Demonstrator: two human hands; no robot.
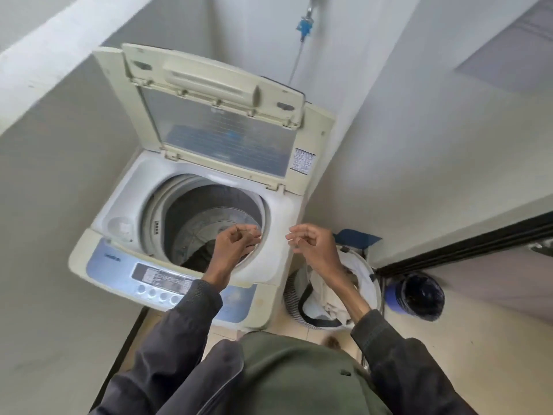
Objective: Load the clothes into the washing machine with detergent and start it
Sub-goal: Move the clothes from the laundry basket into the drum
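1. Inside the drum (209, 223) of the washing machine (281, 205), one dark garment (199, 256) lies low, partly hidden behind the left hand (236, 245) and the rim.
2. The left sleeve (191, 307) covers part of the control panel (113, 265); four round buttons (163, 295) show.
3. Two hands: each grip is loose, curled on nothing; the right hand (311, 247) hovers above one basket (291, 298) of pale laundry (326, 298).

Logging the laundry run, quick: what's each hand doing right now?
Left hand: loosely curled, holding nothing, over the drum.
Right hand: loosely curled, holding nothing, by the right edge of the washing machine.
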